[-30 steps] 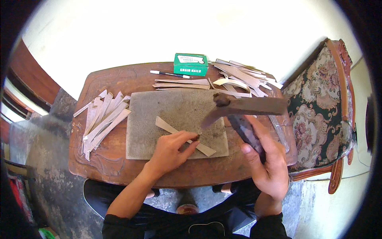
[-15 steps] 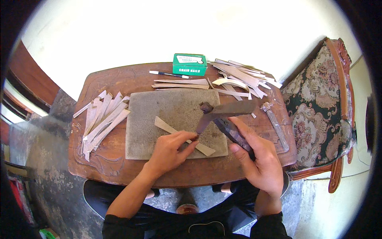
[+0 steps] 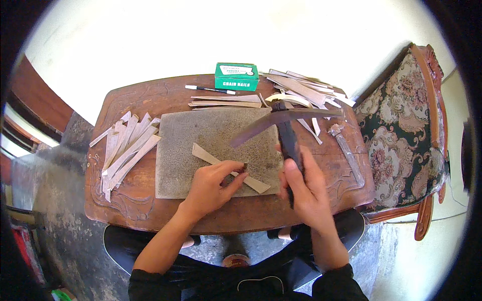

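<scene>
1. Left hand point(image 3: 213, 183) fingertips pinched on a small nail, pressing down the tan strip point(image 3: 228, 168) lying diagonally on the grey mat point(image 3: 201, 145)
2. Right hand point(image 3: 306, 188) clamped round the dark handle of the hammer point(image 3: 283, 125), head raised above the mat's right edge
3. Strip pile point(image 3: 125, 148) left of mat; green box point(image 3: 236, 76) beyond it; metal tool point(image 3: 346, 150) right

green box point(image 3: 236, 76) | pen point(image 3: 210, 90) | strip pile point(image 3: 125, 146) | upholstered chair point(image 3: 401, 135) | wooden table point(image 3: 125, 100)
</scene>
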`<state>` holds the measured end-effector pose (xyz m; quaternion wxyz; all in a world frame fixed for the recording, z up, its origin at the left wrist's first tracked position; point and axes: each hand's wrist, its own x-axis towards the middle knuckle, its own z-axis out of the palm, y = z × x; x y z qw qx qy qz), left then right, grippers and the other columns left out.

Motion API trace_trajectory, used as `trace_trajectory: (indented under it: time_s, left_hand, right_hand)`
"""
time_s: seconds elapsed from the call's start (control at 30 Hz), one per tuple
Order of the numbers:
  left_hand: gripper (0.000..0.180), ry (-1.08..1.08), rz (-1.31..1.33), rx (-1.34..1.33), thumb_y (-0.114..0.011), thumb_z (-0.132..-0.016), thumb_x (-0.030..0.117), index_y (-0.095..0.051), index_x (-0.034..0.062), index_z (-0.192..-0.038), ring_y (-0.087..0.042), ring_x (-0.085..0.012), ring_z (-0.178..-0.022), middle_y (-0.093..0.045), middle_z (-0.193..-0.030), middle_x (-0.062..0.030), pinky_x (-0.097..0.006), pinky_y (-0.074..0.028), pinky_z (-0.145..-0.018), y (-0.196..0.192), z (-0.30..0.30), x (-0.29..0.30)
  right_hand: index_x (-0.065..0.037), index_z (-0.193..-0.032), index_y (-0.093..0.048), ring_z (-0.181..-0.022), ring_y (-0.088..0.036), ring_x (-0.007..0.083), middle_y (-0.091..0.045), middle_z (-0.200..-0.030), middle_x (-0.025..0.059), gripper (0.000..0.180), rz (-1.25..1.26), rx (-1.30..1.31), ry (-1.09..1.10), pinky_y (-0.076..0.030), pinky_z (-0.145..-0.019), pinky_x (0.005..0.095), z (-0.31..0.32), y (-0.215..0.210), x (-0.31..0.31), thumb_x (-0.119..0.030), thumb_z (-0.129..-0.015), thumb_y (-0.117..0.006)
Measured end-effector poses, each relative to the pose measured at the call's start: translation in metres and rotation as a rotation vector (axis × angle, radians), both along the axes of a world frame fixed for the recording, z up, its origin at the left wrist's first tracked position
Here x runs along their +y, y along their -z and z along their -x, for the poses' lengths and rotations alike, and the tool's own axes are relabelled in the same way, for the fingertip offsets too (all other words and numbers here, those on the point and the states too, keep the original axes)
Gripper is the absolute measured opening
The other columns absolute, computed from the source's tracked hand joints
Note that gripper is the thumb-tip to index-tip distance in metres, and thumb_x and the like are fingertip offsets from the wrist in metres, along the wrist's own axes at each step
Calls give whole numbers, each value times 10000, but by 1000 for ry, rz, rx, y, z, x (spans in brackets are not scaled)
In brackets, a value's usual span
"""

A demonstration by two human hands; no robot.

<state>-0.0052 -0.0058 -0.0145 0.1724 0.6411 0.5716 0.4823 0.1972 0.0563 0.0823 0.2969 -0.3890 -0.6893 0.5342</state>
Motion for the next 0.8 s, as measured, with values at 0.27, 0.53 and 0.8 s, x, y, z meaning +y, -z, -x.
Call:
trace_trajectory:
  time_s: [0.27,0.53,0.8]
  left_hand:
    - [148,-30,63,-72,-771,-875,112,-717,28,-984,-567,-116,-513,-728,-823,-66,-277,-435,-495,-3,0,1]
    - [198,20,138,-64,-749,-890,127,-699,20,-1048,-649,-213,-614,-749,-934,-100,-310,-497,-563,-8,1,-3]
    - [190,47,137,-36,-747,-892,123,-707,21,-1047,-699,-238,-689,-752,-943,-103,-321,-516,-581,-9,0,-2]
  right_hand:
    - [-25,-1318,-506,-618,-490,77,-491,-768,-6,351,284,254,24,-546,-692,274,23,72,11,-300,-1109,-445]
    - [-39,-1294,-499,-608,-479,70,-481,-756,-6,334,324,235,49,-570,-733,304,23,78,11,-311,-1108,-442]
    - [-28,-1266,-502,-616,-489,75,-488,-753,0,342,317,200,36,-554,-732,292,22,78,13,-326,-1107,-449]
